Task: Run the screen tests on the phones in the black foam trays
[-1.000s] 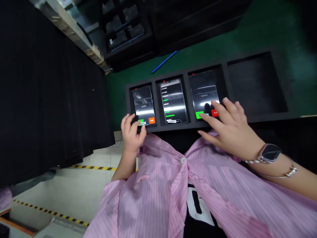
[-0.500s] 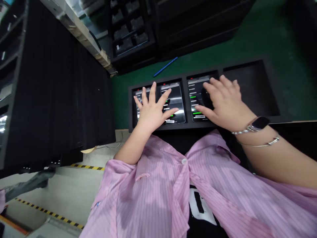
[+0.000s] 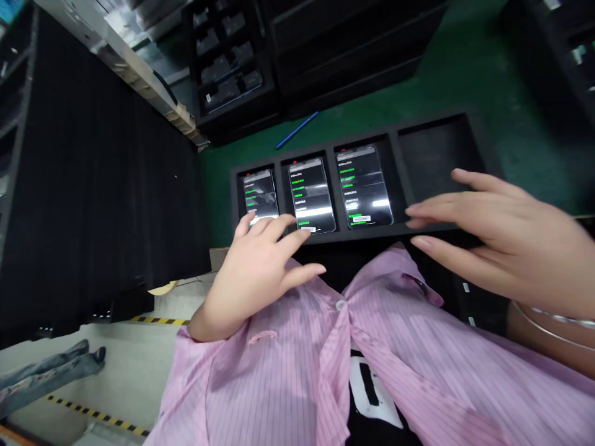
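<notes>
Three smartphones (image 3: 310,195) lie face up in a black foam tray (image 3: 367,234), side by side, each one in its own compartment and a little tilted. Their lit screens show lists of text with short green bars. The phone on the nine o'clock side has its lower end partly hidden.

A green-topped desk (image 3: 469,74) spreads from 12 to 3 o'clock. A black cabinet (image 3: 353,43) stands at 12 o'clock, and at 11 o'clock a black rack (image 3: 223,68) holds dark trays. A tall black cloth panel (image 3: 102,179) fills 9 o'clock, with a pale wooden edge (image 3: 144,80) running along its top. At 7 o'clock lies a pale floor (image 3: 121,378), marked with yellow-and-black tape (image 3: 97,419).
</notes>
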A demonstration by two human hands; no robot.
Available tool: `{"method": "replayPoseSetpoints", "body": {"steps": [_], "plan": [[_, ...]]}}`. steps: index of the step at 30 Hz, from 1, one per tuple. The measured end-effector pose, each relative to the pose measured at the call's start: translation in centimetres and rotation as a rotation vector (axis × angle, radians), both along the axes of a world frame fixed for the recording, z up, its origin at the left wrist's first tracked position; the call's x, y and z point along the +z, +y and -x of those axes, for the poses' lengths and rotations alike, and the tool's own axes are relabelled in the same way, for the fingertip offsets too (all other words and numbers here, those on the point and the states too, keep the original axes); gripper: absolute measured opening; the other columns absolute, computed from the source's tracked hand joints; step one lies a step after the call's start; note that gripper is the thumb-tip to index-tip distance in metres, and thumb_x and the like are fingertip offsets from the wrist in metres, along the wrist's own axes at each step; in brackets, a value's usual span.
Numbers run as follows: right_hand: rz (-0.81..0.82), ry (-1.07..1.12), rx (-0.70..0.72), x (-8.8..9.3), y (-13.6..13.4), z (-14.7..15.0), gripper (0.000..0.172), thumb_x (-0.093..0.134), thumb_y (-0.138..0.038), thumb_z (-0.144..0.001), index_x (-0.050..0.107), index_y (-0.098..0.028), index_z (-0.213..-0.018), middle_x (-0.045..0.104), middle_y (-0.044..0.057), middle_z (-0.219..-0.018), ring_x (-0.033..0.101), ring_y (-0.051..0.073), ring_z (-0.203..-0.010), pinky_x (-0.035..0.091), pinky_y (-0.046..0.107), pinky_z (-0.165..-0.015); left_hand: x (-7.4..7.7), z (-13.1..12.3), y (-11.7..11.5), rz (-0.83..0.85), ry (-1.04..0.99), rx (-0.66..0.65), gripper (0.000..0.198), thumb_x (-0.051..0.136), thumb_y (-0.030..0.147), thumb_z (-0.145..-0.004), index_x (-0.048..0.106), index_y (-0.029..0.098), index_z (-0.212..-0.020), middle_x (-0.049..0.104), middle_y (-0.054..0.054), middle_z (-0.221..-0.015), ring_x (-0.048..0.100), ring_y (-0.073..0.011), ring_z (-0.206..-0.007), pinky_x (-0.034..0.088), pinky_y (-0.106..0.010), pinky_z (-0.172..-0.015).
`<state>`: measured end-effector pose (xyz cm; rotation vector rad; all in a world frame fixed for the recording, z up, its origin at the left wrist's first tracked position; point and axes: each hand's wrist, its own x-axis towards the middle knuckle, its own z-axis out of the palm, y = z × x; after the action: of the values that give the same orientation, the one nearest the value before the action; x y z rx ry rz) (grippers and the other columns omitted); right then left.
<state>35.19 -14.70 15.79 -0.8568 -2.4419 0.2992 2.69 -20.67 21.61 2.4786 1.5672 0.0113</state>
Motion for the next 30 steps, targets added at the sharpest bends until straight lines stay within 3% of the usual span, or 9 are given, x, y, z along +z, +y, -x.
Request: {"method": "replayPoseSetpoints", "body": {"steps": [4, 8, 11, 15, 17, 20, 23, 27, 30], "plan": [[0.024, -0.100, -0.091, -4.6, 0.3, 1.4, 0.052, 0.039, -0.055, -0.109, 0.065, -0.012, -0.123, 0.069, 0.018, -0.120, 0.062, 0.039, -0.125, 0.040, 0.069, -0.116, -4.4, -0.9, 1.0, -0.011, 0.145, 0.179, 0.065, 0.061, 0.069, -0.094, 0.063, 0.026, -0.143, 0.046, -0.018, -0.160, 0.048, -0.0438, -0.141, 0.034, -0.070, -0.118], [0.134, -0.122, -0.152, -7.8, 1.9, 2.6, 0.065, 0.037, -0.063, -0.106, 0.057, -0.012, -0.139, 0.062, 0.023, -0.137, 0.050, 0.045, -0.140, 0.030, 0.078, -0.116, -7.5, -1.3, 3.1, 0.040, 0.150, 0.292, 0.070, 0.064, 0.072, -0.090, 0.060, 0.031, -0.147, 0.041, -0.017, -0.163, 0.045, -0.0488, -0.141, 0.034, -0.073, -0.116], [0.218, -0.122, -0.240, -8.3, 4.6, 3.5, 0.071, 0.047, -0.061, -0.104, 0.045, -0.009, -0.152, 0.054, 0.025, -0.149, 0.041, 0.045, -0.147, 0.023, 0.075, -0.121, -9.0, -1.0, 6.3, -0.009, 0.084, 0.385, 0.068, 0.063, 0.072, -0.091, 0.061, 0.033, -0.146, 0.035, -0.015, -0.167, 0.040, -0.0494, -0.145, 0.022, -0.076, -0.121], [0.256, -0.138, -0.303, -7.2, 6.9, 4.4, 0.071, 0.054, -0.053, -0.104, 0.042, -0.004, -0.154, 0.051, 0.027, -0.150, 0.036, 0.044, -0.151, 0.018, 0.072, -0.125, -9.9, -0.1, 9.4, -0.052, -0.026, 0.453, 0.057, 0.066, 0.067, -0.092, 0.066, 0.036, -0.140, 0.032, -0.012, -0.170, 0.035, -0.0494, -0.149, 0.012, -0.080, -0.121], [0.203, -0.118, -0.282, -6.3, 6.6, 4.3, 0.068, 0.055, -0.052, -0.103, 0.044, -0.006, -0.152, 0.052, 0.025, -0.151, 0.035, 0.043, -0.152, 0.018, 0.072, -0.125, -9.4, 0.1, 8.9, -0.110, -0.078, 0.427, 0.060, 0.066, 0.067, -0.091, 0.063, 0.037, -0.142, 0.028, -0.011, -0.172, 0.034, -0.0478, -0.151, 0.012, -0.080, -0.122], [0.118, -0.065, -0.227, -5.3, 4.9, 3.7, 0.063, 0.053, -0.052, -0.103, 0.045, -0.013, -0.151, 0.052, 0.021, -0.153, 0.034, 0.041, -0.153, 0.020, 0.069, -0.127, -7.9, 0.2, 6.4, -0.218, -0.110, 0.364, 0.071, 0.067, 0.069, -0.091, 0.053, 0.036, -0.152, 0.023, -0.013, -0.174, 0.028, -0.0435, -0.155, 0.011, -0.076, -0.124], [0.126, -0.043, -0.166, -5.6, 3.2, 3.3, 0.059, 0.049, -0.053, -0.103, 0.045, -0.019, -0.151, 0.056, 0.017, -0.149, 0.038, 0.039, -0.151, 0.021, 0.068, -0.127, -7.4, 0.1, 4.2, -0.242, -0.114, 0.321, 0.075, 0.068, 0.069, -0.090, 0.051, 0.033, -0.153, 0.027, -0.014, -0.173, 0.027, -0.0415, -0.157, 0.010, -0.071, -0.127], [0.091, 0.017, -0.150, -8.1, 2.2, 3.5, 0.057, 0.051, -0.052, -0.102, 0.050, -0.016, -0.145, 0.062, 0.016, -0.141, 0.046, 0.038, -0.146, 0.029, 0.067, -0.124, -9.7, -0.2, 3.3, -0.236, -0.098, 0.339, 0.073, 0.069, 0.068, -0.090, 0.057, 0.027, -0.149, 0.037, -0.016, -0.168, 0.028, -0.0418, -0.156, 0.013, -0.068, -0.128], [0.034, 0.055, -0.207, -9.4, 1.9, 4.0, 0.046, 0.055, -0.045, -0.101, 0.056, -0.015, -0.135, 0.067, 0.015, -0.133, 0.054, 0.035, -0.139, 0.039, 0.060, -0.121, -11.3, -0.6, 3.2, -0.278, -0.073, 0.386, 0.063, 0.064, 0.065, -0.094, 0.061, 0.026, -0.143, 0.044, -0.015, -0.164, 0.029, -0.0414, -0.156, 0.005, -0.071, -0.128]]}}
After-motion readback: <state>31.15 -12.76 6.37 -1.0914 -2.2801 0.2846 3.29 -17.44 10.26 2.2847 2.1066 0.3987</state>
